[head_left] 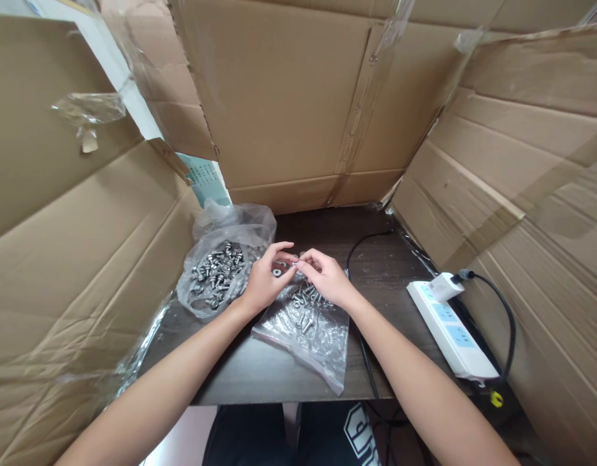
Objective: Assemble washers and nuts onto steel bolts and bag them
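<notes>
Around me the cardboard walls (pixel 298 97) close in on three sides of the dark wooden table (pixel 259 375); a white power strip (pixel 451 333) lies along its right edge with a charger plugged in and a black cable (pixel 364 353) trailing across the top; on the left sits the open plastic bag of screws (pixel 218 268), slack and crinkled, its metal load heaped in the middle, so I judge it heavy for its size and prone to spill if I lift it by the film alone; nearer me lies the flat clear zip bag (pixel 311 330), holding only a scatter of screws, light, slippery and limp, best taken by its edge; above it my left hand (pixel 264 281) and right hand (pixel 327 277) meet fingertip to fingertip, both pinched shut on a small screw (pixel 296 264) held just over the flat bag; the piece is tiny, hard and smooth, so I judge it easy to drop and safest held by the shank between thumb and forefinger; a small washer (pixel 278 272) seems to rest against my left palm, though it is too small to be sure.
</notes>
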Demonstrator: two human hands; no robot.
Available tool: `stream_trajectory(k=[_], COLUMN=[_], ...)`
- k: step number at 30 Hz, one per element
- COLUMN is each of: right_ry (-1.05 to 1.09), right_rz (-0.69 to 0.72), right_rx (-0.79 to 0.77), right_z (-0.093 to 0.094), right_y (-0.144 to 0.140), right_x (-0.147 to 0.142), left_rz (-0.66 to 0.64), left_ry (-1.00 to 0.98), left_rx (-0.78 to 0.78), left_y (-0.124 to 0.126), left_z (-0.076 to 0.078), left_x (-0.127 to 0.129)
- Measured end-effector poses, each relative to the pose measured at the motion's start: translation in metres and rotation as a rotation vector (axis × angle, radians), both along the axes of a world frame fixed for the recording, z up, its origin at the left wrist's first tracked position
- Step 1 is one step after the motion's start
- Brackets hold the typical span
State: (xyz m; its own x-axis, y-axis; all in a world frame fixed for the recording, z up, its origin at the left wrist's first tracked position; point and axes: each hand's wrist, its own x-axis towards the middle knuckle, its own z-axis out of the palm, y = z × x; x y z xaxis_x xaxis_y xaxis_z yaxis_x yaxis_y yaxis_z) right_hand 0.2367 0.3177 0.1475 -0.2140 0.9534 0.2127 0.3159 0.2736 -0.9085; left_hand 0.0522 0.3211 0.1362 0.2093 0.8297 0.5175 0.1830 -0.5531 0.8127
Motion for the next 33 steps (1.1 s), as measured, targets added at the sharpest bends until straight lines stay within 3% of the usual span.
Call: stream_trajectory(k=[4,8,13,25,30,33], right_ry=[-0.125,-0.002,-0.111,0.041,0.002,0.066], right_rz=[-0.077,0.022,-0.003,0.045,-0.04,0.033], right_rx=[0.024,0.044,0.008,0.02,-0.005,0.016], right_z=[0.0044,0.0047,0.0035,-0.0006,0.0012,0.0013], right_y=[-0.0019,-0.0015,-0.0022,0.0016,0.002,0.0023], right_x=[0.0035,0.003,0.0014,0.002,0.0039,0.0042], left_rz=[0.027,0.03,0.015,0.012,0.007,0.011], left_ry=[0.016,0.032,0.038,0.012,-0.009,-0.009], left_rx=[0.028,0.036,0.039,-0.001,-0.001,-0.004], left_y=[-0.0006,-0.0019,-0.0028,-0.0034,-0.0035,-0.0033], left_z=[0.0007,0.0016,0.003,0.0031,0.0036,0.0034], left_x=[0.0,0.0006,0.0002,0.0005,0.0009,0.001])
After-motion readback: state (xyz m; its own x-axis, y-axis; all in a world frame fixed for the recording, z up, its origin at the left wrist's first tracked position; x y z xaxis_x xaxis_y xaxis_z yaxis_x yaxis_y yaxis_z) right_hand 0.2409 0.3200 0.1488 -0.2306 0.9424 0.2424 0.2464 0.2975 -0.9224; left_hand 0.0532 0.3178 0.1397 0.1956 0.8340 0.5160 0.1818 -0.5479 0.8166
